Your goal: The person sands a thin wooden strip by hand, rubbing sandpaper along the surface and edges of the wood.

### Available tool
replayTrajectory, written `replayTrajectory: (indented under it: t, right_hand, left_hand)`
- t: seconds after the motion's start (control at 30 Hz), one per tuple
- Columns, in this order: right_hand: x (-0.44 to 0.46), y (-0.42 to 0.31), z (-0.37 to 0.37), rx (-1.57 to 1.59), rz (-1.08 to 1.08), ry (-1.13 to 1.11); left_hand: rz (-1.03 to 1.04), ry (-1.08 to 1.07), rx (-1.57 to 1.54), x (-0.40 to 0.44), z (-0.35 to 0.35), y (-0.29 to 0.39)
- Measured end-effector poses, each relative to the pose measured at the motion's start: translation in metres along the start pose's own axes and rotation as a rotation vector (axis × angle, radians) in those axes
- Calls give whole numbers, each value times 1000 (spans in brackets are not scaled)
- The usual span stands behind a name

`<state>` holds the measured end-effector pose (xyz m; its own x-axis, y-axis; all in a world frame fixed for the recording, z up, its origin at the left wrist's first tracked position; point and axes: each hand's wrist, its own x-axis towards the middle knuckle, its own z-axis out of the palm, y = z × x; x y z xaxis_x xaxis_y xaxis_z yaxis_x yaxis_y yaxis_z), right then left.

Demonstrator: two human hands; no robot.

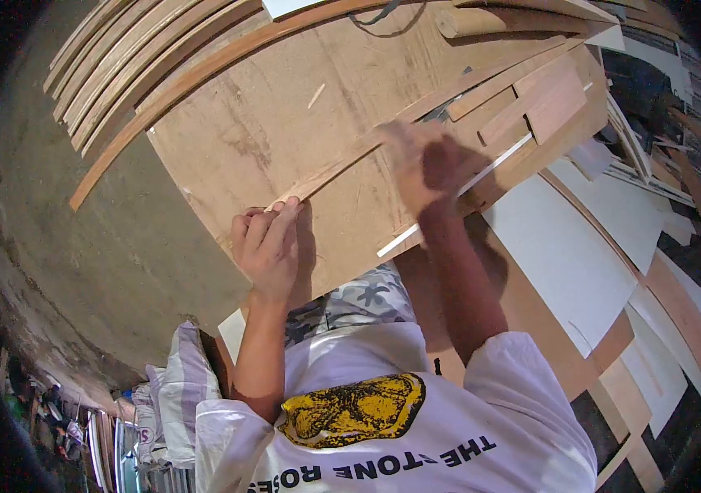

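Observation:
A long thin wooden strip (340, 167) lies slantwise across the plywood board (227, 156). My left hand (270, 238) holds its lower left end, fingertips pressed on the wood near the board's front edge. Farther right, my right hand (420, 160) is at the strip's middle, blurred by motion, so its fingers and anything in them cannot be made out. A narrow white strip (494, 164) runs along the board under my right forearm. Beyond that hand lie flat wooden pieces (556, 103). A small wood sliver (316, 96) rests on the board.
Curved wooden strips (141, 66) are stacked at the upper left. A rounded wooden piece (498, 23) lies at the board's far side. White sheets (560, 246) and scrap wood sit lower at the right. Sacks (182, 398) stand at the lower left, beside a wall.

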<state>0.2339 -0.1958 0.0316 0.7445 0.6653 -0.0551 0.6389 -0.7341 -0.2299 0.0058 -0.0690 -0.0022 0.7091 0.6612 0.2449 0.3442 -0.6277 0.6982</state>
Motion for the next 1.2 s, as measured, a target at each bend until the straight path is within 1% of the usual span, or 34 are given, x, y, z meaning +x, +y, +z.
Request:
replayTrajectory:
  t: [0.07, 0.17, 0.27, 0.3, 0.33, 0.4, 0.47, 0.53, 0.6, 0.67, 0.77, 0.83, 0.9, 0.93, 1.03, 1.13, 1.2]
  right_hand:
    - [15, 30, -4, -269, 0, 102]
    - [24, 23, -18, -291, 100, 48]
    - [1, 7, 4, -113, -106, 9]
    - [-8, -4, 9, -194, 101, -35]
    - [-7, -5, 6, -250, 137, -81]
    - [-2, -6, -2, -354, 202, -172]
    - [-2, 9, 11, -197, 236, -55]
    - [-3, 15, 16, -123, 220, 27]
    - [-3, 14, 18, -126, 157, 81]
    - [-7, 19, 25, -169, 223, 46]
    - [-5, 8, 21, -176, 414, -29]
    - [-10, -7, 19, -158, 399, -32]
    - [-29, -29, 17, -133, 208, 23]
    - [-40, -45, 19, -13, 135, 27]
    - [-69, -90, 31, 349, -83, 37]
    - [-68, -97, 32, 360, -80, 17]
    - [-69, -82, 46, 322, -42, 131]
  left_hand:
    - [-15, -11, -2, -2, -2, 0]
    - [-20, 6, -6, -1, 1, 1]
    - [-11, 21, -17, -3, 3, 0]
    - [-18, 14, -8, -3, 3, 0]
    - [-25, 6, 2, -3, 2, 0]
    - [-16, -3, -21, 1, -2, 0]
    - [-41, -15, -16, 4, -6, 2]
    - [-94, -30, 6, 7, -9, 5]
    - [-41, -3, 72, 7, -19, 1]
    - [-18, 14, 90, 3, -29, -7]
    - [-40, 12, 47, -6, -37, -16]
    - [-50, -4, 19, -4, -39, -13]
    - [-92, 22, -5, -10, -35, -13]
    - [-112, 33, -17, -12, -33, -13]
    - [-88, 52, -41, -10, -32, -15]
    - [-45, 54, -47, -9, -32, -18]
    - [-42, 69, -65, -8, -32, -17]
